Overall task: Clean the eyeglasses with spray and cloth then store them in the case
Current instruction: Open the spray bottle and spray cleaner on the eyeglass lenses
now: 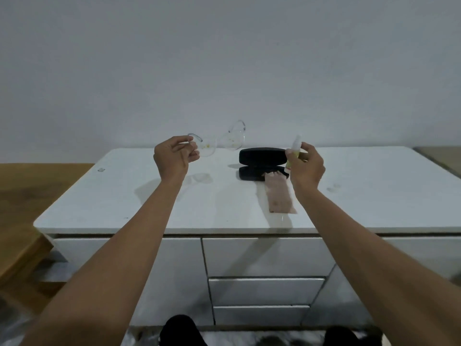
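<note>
Eyeglasses (219, 142) with a clear frame hang in the air above the far edge of the white cabinet top (124, 201), held up by the left hand (174, 156), whose fingers curl and pinch the frame at its left end, near the hinge or temple. Yellowish specks show on both lenses, so they look unwiped as yet. By their look they are light, thin and somewhat springy, with lenses that would smear or scratch easily; the frame edge or temple is the sensible place to hold, never the lens faces, and a one-sided pinch like this one may let them twist. Just to the right, the right hand (305, 164) grips a small spray bottle (294, 153) upright, fingers wrapped round its body, nozzle at the top and apart from the lenses; it seems light and rigid, possibly slick if wet. Below and between the hands, the black case (262, 163) lies open on the cabinet top, lid raised behind the base; nothing can be made out inside it. A pinkish cloth (279, 196), soft and limp, lies flat with its far end touching or overlapping the case's front right corner.
</note>
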Motion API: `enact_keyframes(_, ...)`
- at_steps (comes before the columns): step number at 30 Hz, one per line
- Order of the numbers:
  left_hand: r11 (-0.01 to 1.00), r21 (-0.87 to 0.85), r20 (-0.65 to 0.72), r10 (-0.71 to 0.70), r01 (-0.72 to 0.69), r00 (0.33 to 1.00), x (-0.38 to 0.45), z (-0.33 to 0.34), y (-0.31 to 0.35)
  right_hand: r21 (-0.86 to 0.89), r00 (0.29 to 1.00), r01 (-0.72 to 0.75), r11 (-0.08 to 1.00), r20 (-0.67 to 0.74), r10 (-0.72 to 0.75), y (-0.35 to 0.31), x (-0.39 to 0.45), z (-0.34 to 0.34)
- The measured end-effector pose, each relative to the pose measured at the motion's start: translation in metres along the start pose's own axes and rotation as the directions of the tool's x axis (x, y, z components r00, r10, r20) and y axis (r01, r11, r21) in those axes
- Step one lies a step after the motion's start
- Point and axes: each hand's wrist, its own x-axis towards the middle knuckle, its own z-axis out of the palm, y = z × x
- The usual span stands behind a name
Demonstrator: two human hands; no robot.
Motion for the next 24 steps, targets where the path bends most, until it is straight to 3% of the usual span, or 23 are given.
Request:
enact_keyframes(4,1.000,-0.012,0.069,-0.007,0.007,0.998,-0.013,0.033,-0.008,-0.092,0.981,-0.033,0.995,-0.196,0.015,0.015,0.012,-0.056)
enact_keyframes(9,0.999,-0.018,0.149,-0.038,0.041,0.988,-0.035,0.073,-0.012,-0.187,0.948,-0.098,0.977,-0.316,0.034,0.030,0.017,-0.118)
enact_keyframes(20,0.999,0.007,0.224,-0.040,0.040,0.974,-0.058,0.110,-0.012,-0.261,0.937,-0.178,0.949,-0.339,0.082,0.048,0.014,-0.146)
enact_keyframes(22,0.999,0.011,0.221,-0.038,0.037,0.975,-0.058,0.109,-0.012,-0.350,0.934,-0.154,0.924,-0.356,0.021,0.047,0.012,-0.144)
enact_keyframes(24,0.999,0.010,0.218,-0.041,0.039,0.975,-0.057,0.108,-0.012,-0.514,0.925,-0.069,0.855,-0.355,-0.139,0.042,0.007,-0.140)
